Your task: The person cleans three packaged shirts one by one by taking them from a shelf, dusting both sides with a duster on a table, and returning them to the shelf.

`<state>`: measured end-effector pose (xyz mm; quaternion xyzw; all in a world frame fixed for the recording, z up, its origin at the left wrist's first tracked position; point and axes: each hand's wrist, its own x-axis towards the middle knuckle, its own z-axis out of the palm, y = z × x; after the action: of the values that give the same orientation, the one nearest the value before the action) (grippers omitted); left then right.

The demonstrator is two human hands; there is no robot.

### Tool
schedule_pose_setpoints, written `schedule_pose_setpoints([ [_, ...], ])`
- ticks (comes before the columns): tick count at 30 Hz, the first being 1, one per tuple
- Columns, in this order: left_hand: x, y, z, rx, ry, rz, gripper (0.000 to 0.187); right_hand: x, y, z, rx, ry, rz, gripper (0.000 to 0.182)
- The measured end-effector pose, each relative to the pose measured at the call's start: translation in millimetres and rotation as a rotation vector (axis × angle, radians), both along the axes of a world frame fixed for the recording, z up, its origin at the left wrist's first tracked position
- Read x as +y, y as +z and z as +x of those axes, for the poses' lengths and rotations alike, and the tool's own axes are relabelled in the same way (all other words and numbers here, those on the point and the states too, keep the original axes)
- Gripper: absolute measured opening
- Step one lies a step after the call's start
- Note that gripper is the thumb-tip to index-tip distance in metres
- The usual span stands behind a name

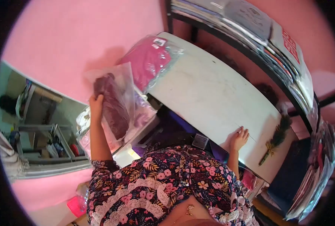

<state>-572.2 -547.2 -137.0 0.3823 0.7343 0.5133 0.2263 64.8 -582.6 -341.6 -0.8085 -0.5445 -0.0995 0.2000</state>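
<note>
My left hand (96,106) is closed on the edge of a clear plastic bag with a folded dark maroon garment (116,109) inside, held up at the left of the table. My right hand (240,139) rests on the white tabletop (201,83) near its front edge, fingers apart, with nothing visible in them. On the table's far left corner lies a bright pink garment in clear plastic (148,62), just beyond the held bag. Below the held bag is another plastic-wrapped item with a pink and purple pattern (143,117).
A dark shelf (250,47) carrying stacks of bagged garments (273,35) runs along the back. A dark green feathery sprig (276,139) lies at the table's right end. More bagged garments (318,177) are stacked at the right. A mirror (43,124) stands at the left.
</note>
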Motion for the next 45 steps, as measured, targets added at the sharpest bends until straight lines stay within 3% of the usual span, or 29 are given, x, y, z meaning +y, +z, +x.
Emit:
schedule_pose_setpoints([
  [2, 21, 36, 30, -0.284, 0.005, 0.113, 0.023, -4, 9, -4, 0.119, 0.062, -0.047, 0.042],
  [3, 32, 41, 33, -0.308, -0.059, 0.157, 0.023, -9, 11, -2, 0.182, 0.117, 0.002, 0.042],
  [6, 57, 87, 109, -0.137, -0.093, 0.111, 0.025, -17, 28, -7, 0.403, 0.081, 0.153, 0.042],
  [8, 93, 60, 113, -0.011, -0.314, 0.120, 0.029, -24, 46, -1, 0.463, 0.040, 0.219, 0.043],
  [10, 116, 60, 158, 0.067, -0.406, -0.014, 0.033, -35, 58, 15, 0.217, -0.049, 0.320, 0.045],
  [14, 141, 34, 260, 0.089, -0.765, -0.027, 0.049, -76, 87, 37, 0.127, -0.224, 0.378, 0.050],
  [16, 134, 5, 301, -0.385, -1.074, -0.032, 0.062, -100, 86, 41, 0.050, -0.526, 0.193, 0.056],
  [18, 124, 1, 317, 0.041, -1.221, -0.099, 0.064, -125, 67, 48, 0.045, -0.535, 0.157, 0.059],
  [22, 143, -81, 286, 0.159, -1.035, 0.026, 0.057, -132, 33, 48, 0.273, -0.455, 0.055, 0.059],
  [24, 146, -116, 272, 0.462, -0.891, 0.071, 0.055, -133, 35, 50, 0.330, -0.443, 0.032, 0.059],
  [26, 146, -120, 245, 0.536, -0.906, 0.118, 0.062, -112, 49, 13, 0.304, -0.326, 0.035, 0.053],
  [29, 140, -134, 254, 0.817, -0.857, -0.080, 0.079, -103, 73, 12, 0.355, -0.387, -0.105, 0.046],
  [33, 144, -139, 264, 0.925, -0.893, -0.117, 0.078, -108, 50, 29, 0.475, -0.436, 0.055, 0.043],
  [35, 139, -139, 270, 0.931, -0.914, -0.108, 0.078, -116, 29, 37, 0.810, -0.479, 0.157, 0.039],
  [38, 125, -140, 292, 0.911, -0.957, -0.086, 0.080, -115, 28, 15, 0.868, -0.373, 0.208, 0.038],
  [40, 112, -131, 311, 0.896, -0.959, -0.104, 0.080, -89, 97, -45, 0.764, -0.200, -0.020, 0.037],
  [41, 109, -129, 321, 0.903, -1.009, -0.166, 0.083, -82, 122, -62, 0.697, -0.012, 0.005, 0.038],
  [42, 101, -110, 329, 0.899, -1.038, -0.166, 0.074, -73, 137, -71, 0.625, 0.177, 0.028, 0.039],
  [44, 109, -119, 318, 0.259, -1.051, 0.123, 0.059, -56, 147, -80, 0.664, 0.227, 0.024, 0.039],
  [45, 107, -107, 309, 0.246, -0.905, 0.245, 0.044, -51, 149, -81, 0.698, 0.280, 0.023, 0.040],
])
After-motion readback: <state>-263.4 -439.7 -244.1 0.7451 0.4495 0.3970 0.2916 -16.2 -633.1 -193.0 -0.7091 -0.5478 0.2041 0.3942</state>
